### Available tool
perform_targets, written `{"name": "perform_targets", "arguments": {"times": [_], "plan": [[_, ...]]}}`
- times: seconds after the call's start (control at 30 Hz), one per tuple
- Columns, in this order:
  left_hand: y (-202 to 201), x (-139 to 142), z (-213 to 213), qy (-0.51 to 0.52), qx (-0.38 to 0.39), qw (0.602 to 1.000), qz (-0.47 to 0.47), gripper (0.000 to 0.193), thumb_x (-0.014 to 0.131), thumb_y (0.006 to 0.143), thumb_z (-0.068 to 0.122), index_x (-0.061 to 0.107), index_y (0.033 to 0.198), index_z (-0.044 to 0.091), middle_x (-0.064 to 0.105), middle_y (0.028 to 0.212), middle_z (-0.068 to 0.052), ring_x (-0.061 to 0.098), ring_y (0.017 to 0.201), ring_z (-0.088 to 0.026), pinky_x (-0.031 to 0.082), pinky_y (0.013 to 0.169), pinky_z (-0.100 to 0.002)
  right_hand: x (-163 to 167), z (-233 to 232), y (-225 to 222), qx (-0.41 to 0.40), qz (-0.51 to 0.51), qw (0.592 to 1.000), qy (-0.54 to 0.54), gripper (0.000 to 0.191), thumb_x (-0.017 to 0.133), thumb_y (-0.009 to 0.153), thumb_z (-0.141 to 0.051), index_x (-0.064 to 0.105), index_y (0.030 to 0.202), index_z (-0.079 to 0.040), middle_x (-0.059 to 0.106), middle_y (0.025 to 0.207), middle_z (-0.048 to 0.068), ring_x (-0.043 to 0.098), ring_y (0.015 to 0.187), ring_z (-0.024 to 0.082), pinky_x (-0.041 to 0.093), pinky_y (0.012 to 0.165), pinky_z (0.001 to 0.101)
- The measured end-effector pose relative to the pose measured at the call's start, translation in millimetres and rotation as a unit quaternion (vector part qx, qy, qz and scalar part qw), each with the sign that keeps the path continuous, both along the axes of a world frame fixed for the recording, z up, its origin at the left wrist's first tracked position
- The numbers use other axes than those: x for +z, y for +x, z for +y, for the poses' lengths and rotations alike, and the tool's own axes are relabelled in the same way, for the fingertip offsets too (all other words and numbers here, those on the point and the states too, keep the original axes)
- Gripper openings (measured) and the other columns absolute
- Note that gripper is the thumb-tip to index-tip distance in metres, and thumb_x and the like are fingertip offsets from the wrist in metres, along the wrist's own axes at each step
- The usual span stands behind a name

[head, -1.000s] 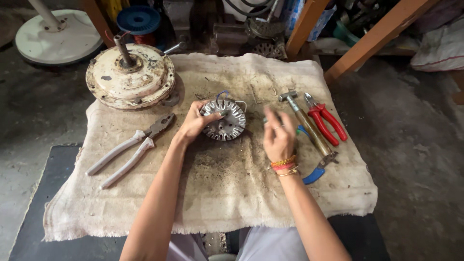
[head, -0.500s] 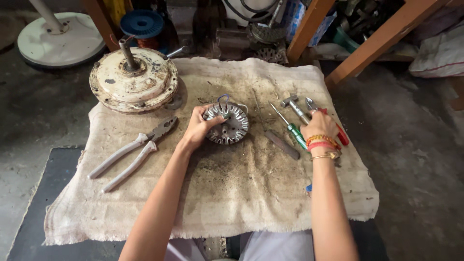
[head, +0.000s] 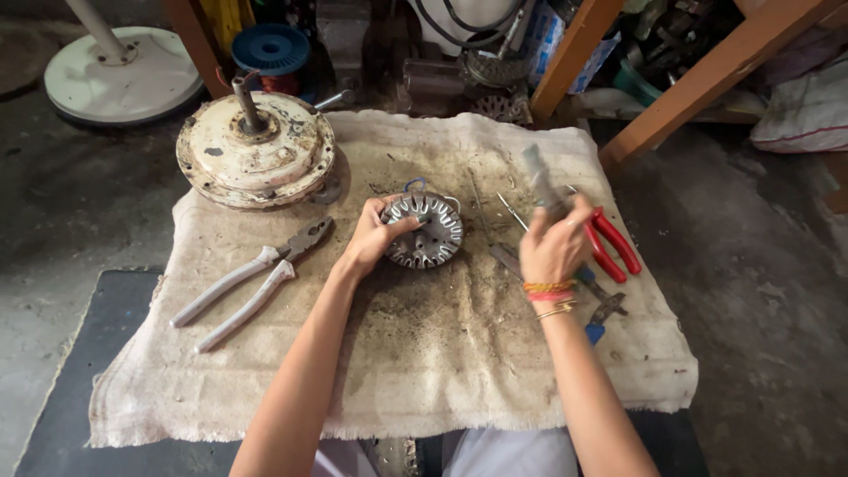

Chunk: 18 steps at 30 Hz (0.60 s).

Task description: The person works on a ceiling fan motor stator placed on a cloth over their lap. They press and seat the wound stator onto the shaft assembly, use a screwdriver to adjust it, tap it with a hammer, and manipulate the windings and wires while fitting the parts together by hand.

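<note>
Left hand (head: 369, 237) grips one stator (head: 424, 231); right hand (head: 555, 249) lifts one tool (head: 541, 181).

On the cloth (head: 424, 371), the slotted metal ring (head: 427, 231) sits mid-way. Left of the ring lie the large pliers (head: 252, 283); behind and left of it stands the round motor housing (head: 256, 150). Right of the ring lie the smaller pliers (head: 611, 246).

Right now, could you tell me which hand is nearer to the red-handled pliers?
Right. The right hand is raised just left of the red-handled pliers; the left hand grips the metal ring farther left.
</note>
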<state>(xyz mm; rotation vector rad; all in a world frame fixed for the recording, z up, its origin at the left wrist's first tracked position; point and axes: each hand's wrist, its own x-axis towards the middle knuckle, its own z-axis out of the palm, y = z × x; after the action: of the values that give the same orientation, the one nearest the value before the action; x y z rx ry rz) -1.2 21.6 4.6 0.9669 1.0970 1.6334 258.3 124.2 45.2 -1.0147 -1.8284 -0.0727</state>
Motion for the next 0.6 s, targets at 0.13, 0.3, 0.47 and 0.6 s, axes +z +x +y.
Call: {"name": "perform_targets", "arguments": {"times": [0.13, 0.3, 0.47, 0.6], "plan": [[-2.2, 1.6, -2.1, 0.007, -0.012, 1.000, 0.003, 0.033, 0.076, 0.085, 0.003, 0.072, 0.117, -0.004, 0.077, 0.092, -0.003, 0.068, 0.073, -0.007, 0.057, 0.068, -0.024, -1.5, -25.8, -8.1, 0.221, -0.044, 0.958, 0.175, 0.025, 0.064, 0.090, -0.008, 0.056, 0.113, -0.004, 0.063, 0.086, 0.014, 0.064, 0.072, 0.037, 0.053, 0.068, 0.0471], [-0.8, 5.5, -5.0, -0.004, -0.021, 1.000, -0.004, 0.036, 0.076, 0.085, 0.006, 0.071, 0.119, -0.002, 0.076, 0.090, -0.002, 0.067, 0.073, -0.007, 0.056, 0.068, -0.024, 2.3, -39.4, -5.8, 0.188, -0.162, 0.961, 0.123, 0.031, 0.063, 0.084, -0.006, 0.059, 0.115, -0.004, 0.061, 0.086, 0.015, 0.065, 0.075, 0.037, 0.052, 0.069, 0.0479], [0.2, 9.8, -6.7, -0.008, -0.011, 1.000, -0.004, 0.037, 0.077, 0.085, 0.007, 0.070, 0.120, -0.002, 0.076, 0.093, -0.002, 0.068, 0.076, -0.007, 0.057, 0.071, -0.024, 7.2, -38.8, -5.6, 0.158, -0.161, 0.970, 0.087, 0.032, 0.062, 0.079, -0.003, 0.061, 0.111, -0.007, 0.063, 0.088, 0.013, 0.064, 0.077, 0.036, 0.051, 0.068, 0.0472], [-0.3, 10.5, -8.7, -0.002, -0.023, 1.000, -0.007, 0.035, 0.076, 0.085, 0.006, 0.071, 0.119, -0.003, 0.076, 0.091, -0.002, 0.067, 0.073, -0.008, 0.056, 0.069, -0.025, 7.6, -40.8, -6.2, 0.158, -0.170, 0.970, 0.077, 0.031, 0.063, 0.078, -0.003, 0.061, 0.109, -0.008, 0.062, 0.087, 0.012, 0.064, 0.077, 0.036, 0.051, 0.068, 0.0472]]}}
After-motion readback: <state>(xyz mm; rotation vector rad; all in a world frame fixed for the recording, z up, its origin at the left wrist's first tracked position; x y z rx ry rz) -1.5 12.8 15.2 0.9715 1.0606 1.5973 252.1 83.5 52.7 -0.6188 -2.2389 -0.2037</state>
